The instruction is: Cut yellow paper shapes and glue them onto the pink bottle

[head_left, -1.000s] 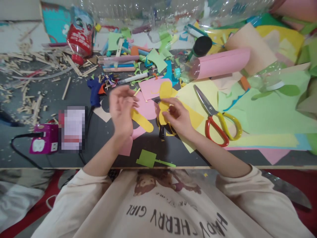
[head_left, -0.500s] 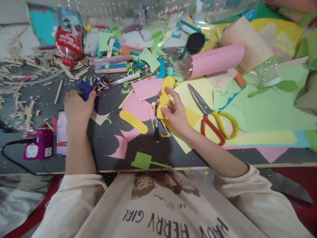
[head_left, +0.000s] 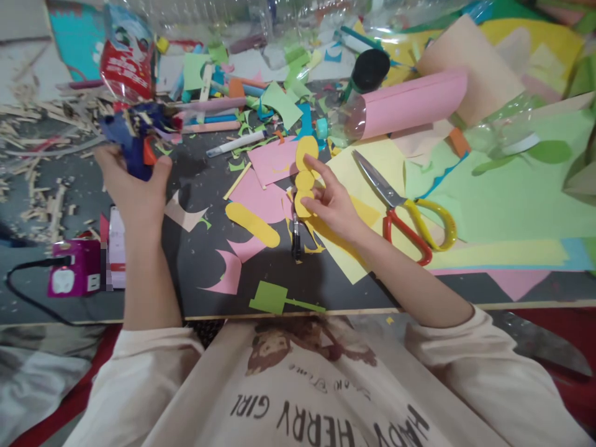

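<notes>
My left hand (head_left: 137, 186) is closed round the handle of a blue hot glue gun (head_left: 135, 136) with an orange trigger, raised off the table with wood scraps about its top. In the middle, my right hand (head_left: 330, 202) pinches a yellow paper cutout (head_left: 305, 180) made of rounded lobes. Below that cutout lies a black pen (head_left: 296, 239). Left of it is a long yellow paper strip with rounded ends (head_left: 252, 225), partly over pink paper (head_left: 261, 198). Scissors with red and yellow handles (head_left: 403, 211) rest open, right of my right hand.
A pink-wrapped bottle (head_left: 414, 105) lies at the back right, near green paper sheets (head_left: 521, 205). Wood scraps (head_left: 46, 174) litter the left, and a red-labelled bottle (head_left: 125, 68) stands behind. A purple plug adapter (head_left: 77, 270) and phone (head_left: 117, 248) sit front left.
My left hand has lifted the glue gun off the table, up and to the left. My right hand keeps the yellow cutout almost in place. The view has shifted slightly.
</notes>
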`<state>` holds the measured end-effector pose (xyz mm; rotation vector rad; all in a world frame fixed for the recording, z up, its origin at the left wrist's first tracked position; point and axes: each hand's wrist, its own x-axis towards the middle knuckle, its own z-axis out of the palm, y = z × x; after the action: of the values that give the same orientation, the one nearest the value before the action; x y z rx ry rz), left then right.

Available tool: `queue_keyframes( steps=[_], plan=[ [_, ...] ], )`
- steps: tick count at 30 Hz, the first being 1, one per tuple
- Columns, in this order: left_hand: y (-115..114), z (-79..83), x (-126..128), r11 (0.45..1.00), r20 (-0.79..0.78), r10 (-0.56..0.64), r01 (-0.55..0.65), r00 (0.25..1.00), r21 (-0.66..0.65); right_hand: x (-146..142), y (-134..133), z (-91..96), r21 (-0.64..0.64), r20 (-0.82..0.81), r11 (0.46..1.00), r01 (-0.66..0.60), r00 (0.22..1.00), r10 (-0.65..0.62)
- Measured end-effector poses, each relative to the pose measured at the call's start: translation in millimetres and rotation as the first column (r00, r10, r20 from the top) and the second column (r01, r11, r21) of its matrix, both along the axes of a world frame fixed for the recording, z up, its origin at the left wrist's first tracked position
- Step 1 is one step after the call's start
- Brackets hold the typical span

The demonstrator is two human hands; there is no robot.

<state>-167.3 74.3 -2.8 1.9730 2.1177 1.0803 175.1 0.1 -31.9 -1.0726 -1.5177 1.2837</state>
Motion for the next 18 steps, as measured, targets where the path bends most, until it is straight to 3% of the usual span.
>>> queue_keyframes(
  steps=[1, 3, 7, 13, 18],
  plan=[
    [-3.3, 7.1, 12.2, 0.996, -0.004, 0.044, -0.044, 0.999, 0.072, 0.4, 0.4, 0.3, -0.002, -0.003, 1.000, -0.011, 1.000, 0.011],
    [-10.2, 20.6, 40.0, 0.996, 0.007, -0.001, 0.000, 1.000, 0.090, 0.7, 0.4, 1.6, -0.021, -0.007, 0.999, -0.031, 0.999, 0.031],
    [-21.2, 26.6, 80.0, 0.986, -0.004, -0.165, 0.165, 0.986, -0.031, -0.3, -1.7, 5.7, -0.071, -0.010, 0.996, -0.061, 0.998, 0.061],
    [-39.3, 2.5, 89.4, 0.981, -0.001, -0.172, 0.171, 0.985, -0.093, -1.3, -5.1, 7.4, -0.085, -0.027, 0.993, -0.085, 0.996, 0.083],
    [-45.9, 0.0, 90.6, 0.972, -0.031, -0.205, 0.200, 0.978, -0.124, -2.5, -7.4, 8.4, -0.106, -0.016, 0.992, -0.072, 0.997, 0.071]
  ],
)
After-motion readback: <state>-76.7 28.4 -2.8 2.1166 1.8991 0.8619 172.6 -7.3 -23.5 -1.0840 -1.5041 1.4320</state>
